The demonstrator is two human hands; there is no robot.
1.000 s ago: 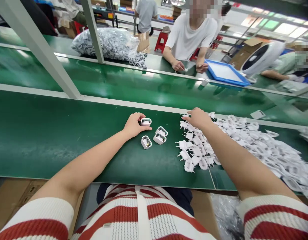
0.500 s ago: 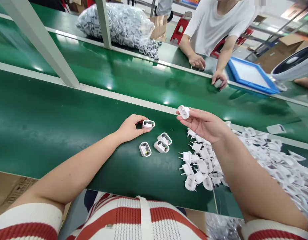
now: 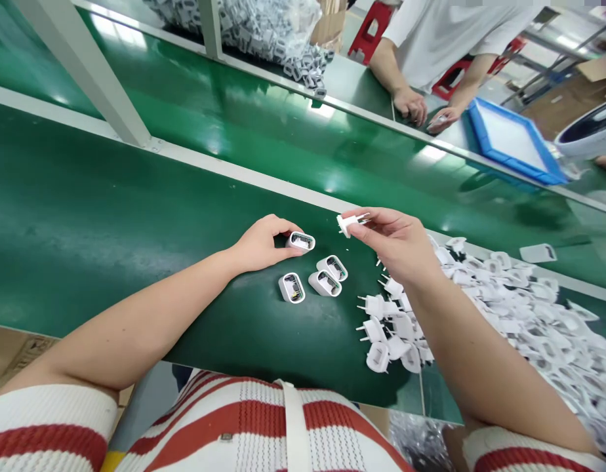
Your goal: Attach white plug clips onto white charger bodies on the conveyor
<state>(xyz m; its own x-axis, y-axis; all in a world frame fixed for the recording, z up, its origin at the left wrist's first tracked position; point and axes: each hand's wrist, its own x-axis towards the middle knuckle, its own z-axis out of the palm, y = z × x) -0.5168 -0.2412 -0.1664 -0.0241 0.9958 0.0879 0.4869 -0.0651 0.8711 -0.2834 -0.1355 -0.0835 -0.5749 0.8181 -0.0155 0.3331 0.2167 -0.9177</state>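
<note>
Between the thumb and fingers of my left hand (image 3: 264, 244) is a white oval housing (image 3: 302, 242), its open end showing parts inside. My right hand (image 3: 399, 239) pinches a white plug cap (image 3: 347, 225) whose metal pins point right, a short gap to the right of that housing. Three more open housings stand on the green table just below: one alone (image 3: 292, 288) and two touching each other (image 3: 325, 283). A heap of white plug caps (image 3: 509, 308) lies under and beyond my right forearm.
A pale rail (image 3: 244, 177) runs along the far edge of my table, with a metal post (image 3: 94, 78) at left. Across the green belt, a person's hands (image 3: 411, 106) work beside a blue tray (image 3: 519, 141). Grey parts spill from a clear bag (image 3: 268, 29).
My right hand has turned the plug cap so its pins point right and its open face is turned away. The view has tilted downward. The person opposite has moved their hands closer together.
</note>
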